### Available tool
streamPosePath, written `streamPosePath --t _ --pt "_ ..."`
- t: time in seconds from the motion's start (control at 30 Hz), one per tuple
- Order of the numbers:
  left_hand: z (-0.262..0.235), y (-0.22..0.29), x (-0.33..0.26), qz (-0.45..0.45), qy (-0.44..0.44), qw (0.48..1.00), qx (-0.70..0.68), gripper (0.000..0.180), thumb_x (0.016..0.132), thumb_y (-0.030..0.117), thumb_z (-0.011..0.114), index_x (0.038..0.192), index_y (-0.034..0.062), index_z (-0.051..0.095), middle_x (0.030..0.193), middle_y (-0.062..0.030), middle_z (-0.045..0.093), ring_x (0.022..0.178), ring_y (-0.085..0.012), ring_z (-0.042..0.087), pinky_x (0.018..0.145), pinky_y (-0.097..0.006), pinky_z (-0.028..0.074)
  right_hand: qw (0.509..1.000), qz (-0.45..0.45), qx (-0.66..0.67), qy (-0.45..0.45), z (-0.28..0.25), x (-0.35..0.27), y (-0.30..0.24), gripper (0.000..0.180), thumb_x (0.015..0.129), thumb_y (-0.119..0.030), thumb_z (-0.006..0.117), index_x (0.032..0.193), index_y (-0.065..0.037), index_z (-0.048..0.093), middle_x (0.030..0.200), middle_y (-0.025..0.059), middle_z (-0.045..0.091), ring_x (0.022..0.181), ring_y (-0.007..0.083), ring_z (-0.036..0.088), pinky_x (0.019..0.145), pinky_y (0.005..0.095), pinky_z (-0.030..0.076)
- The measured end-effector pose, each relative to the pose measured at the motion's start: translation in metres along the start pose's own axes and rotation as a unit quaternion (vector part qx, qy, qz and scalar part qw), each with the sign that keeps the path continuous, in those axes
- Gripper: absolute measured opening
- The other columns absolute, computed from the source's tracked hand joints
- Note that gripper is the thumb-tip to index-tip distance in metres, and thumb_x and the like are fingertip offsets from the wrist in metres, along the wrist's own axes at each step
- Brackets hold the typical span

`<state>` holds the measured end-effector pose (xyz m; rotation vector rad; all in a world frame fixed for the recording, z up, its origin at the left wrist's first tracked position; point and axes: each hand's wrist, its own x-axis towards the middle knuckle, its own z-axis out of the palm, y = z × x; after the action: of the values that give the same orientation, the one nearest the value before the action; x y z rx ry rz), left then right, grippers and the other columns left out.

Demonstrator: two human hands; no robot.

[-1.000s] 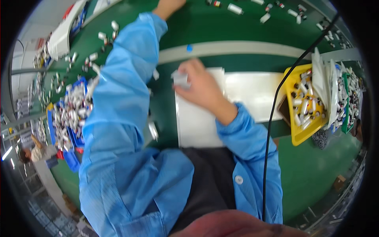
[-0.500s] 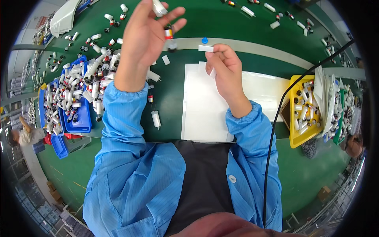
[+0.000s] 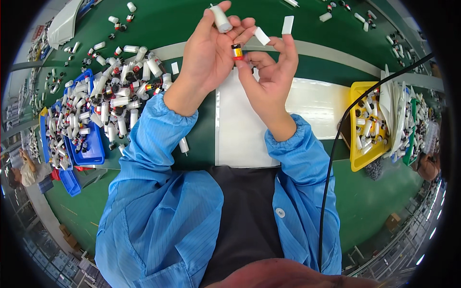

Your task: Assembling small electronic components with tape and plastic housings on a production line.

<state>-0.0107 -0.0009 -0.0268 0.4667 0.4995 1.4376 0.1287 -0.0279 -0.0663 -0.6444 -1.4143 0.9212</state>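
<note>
My left hand (image 3: pixel 207 60) grips a whitish, translucent cylinder (image 3: pixel 221 20) with a thin tip, tilted between thumb and fingers. A small black, yellow and red cylinder (image 3: pixel 237 52) sits between the two hands, against the thumb and fingers of my right hand (image 3: pixel 271 79). A white rectangular piece (image 3: pixel 288 25) is at my right fingertips. Another white rectangular piece (image 3: pixel 261 36) lies between the right fingers and the left fingertips; which hand bears it I cannot tell. Below the hands lies a white sheet (image 3: pixel 240 129) on the green table.
At left, a pile of white cylinders (image 3: pixel 122 103) with black and red parts spreads beside a blue bin (image 3: pixel 91 156). A yellow bin (image 3: pixel 356 161) of similar parts stands at right. A black cable (image 3: pixel 331 182) runs down in front. More parts lie scattered at the far side.
My left hand has come right and my right hand has lifted, so they now meet. The small red cylinder has moved right to the right thumb. White pieces have risen with the right hand.
</note>
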Motion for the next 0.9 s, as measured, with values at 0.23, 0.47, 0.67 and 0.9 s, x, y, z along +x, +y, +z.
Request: streamPosePath --t 0.23,0.47,0.67,0.9 --pt "-0.003 0.021 -0.005 -0.102 -0.112 0.937 0.316 0.050 0.098 0.016 0.061 0.143 -0.0002 0.045 0.124 -0.0124 0.065 0.106 -0.0183 0.066 0.093 -0.032 0.052 0.949 -0.173 -0.261 -0.021 -0.016 0.012 0.002 0.092 0.078 0.014 0.069 0.153 -0.003 0.018 0.130 0.0195 0.043 0.091 0.0194 0.066 0.078 0.0292 0.053" --pt "-0.002 0.020 -0.001 -0.030 -0.095 0.921 0.377 0.044 0.096 0.004 0.063 0.138 -0.0014 0.051 0.117 -0.0132 0.070 0.105 -0.0175 0.067 0.093 -0.030 0.054 0.968 -0.137 -0.206 0.042 -0.012 0.010 0.005 0.077 0.078 0.004 0.073 0.146 0.000 0.037 0.091 0.0086 0.068 0.109 0.0250 0.056 0.088 0.0364 0.048" --pt "-0.004 0.022 -0.001 -0.085 -0.122 0.958 0.246 0.038 0.099 0.000 0.056 0.135 -0.0026 0.047 0.116 -0.0117 0.065 0.104 -0.0186 0.065 0.090 -0.031 0.055 0.998 -0.047 0.003 0.028 -0.018 0.016 0.002 0.076 0.087 0.009 0.067 0.149 -0.003 0.025 0.118 0.0142 0.058 0.096 0.0167 0.065 0.085 0.0268 0.051" --pt "0.006 0.024 -0.004 -0.091 -0.137 0.952 0.258 0.040 0.099 -0.002 0.055 0.138 -0.0040 0.046 0.119 -0.0108 0.065 0.108 -0.0158 0.063 0.094 -0.027 0.051 0.974 0.146 0.167 0.034 -0.023 0.031 -0.016 0.051 0.094 0.003 0.061 0.138 0.001 0.036 0.095 0.0079 0.067 0.088 0.0120 0.064 0.079 0.0247 0.051"
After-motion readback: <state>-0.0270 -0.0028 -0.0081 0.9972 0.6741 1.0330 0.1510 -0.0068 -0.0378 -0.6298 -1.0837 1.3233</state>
